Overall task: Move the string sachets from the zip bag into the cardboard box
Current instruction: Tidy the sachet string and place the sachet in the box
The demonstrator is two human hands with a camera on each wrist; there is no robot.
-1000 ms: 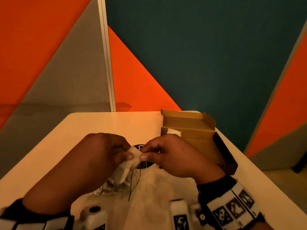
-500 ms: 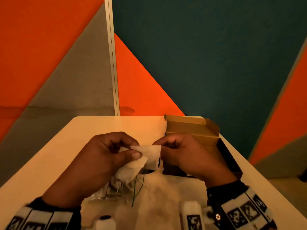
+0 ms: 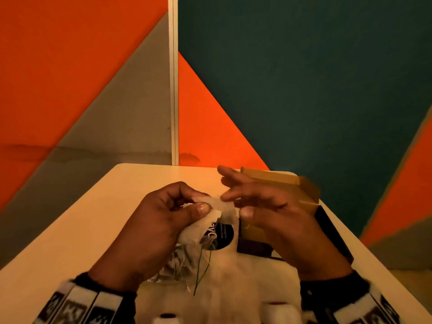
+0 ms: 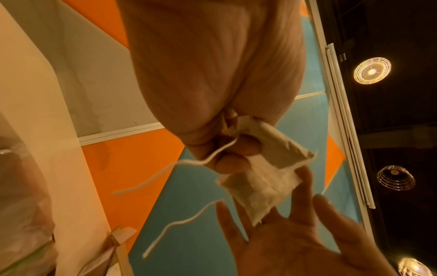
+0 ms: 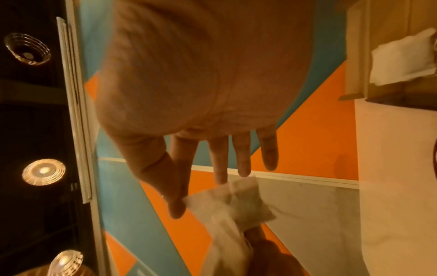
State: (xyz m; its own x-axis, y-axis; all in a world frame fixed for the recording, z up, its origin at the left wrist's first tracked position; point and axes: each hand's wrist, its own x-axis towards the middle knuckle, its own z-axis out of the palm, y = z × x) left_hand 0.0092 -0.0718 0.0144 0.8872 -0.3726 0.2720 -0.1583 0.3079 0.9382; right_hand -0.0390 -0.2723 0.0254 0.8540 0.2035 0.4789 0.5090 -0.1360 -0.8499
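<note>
My left hand [image 3: 198, 204] pinches two white paper sachets [image 3: 224, 206] above the clear zip bag [image 3: 177, 265], which lies on the table beneath it. In the left wrist view the two sachets [image 4: 262, 184] fan out from my fingers [image 4: 236, 155], and their white strings [image 4: 184, 222] dangle free. My right hand [image 3: 233, 202] is spread with straight fingers just right of the sachets, its thumb [image 5: 176, 211] touching one edge. The cardboard box [image 3: 275, 181] stands open behind my right hand. One white sachet [image 5: 402, 57] lies inside the box [image 5: 387, 18].
The pale table [image 3: 117, 218] ends against orange, grey and teal wall panels. A round black label [image 3: 222, 235] and a green strand [image 3: 201, 270] show on the zip bag. The box's dark lid flap [image 3: 332, 232] hangs toward the table's right edge.
My right hand, which was pinching a sachet against the left, has let go and spread its fingers. Both hands have lifted slightly, and the left keeps its hold.
</note>
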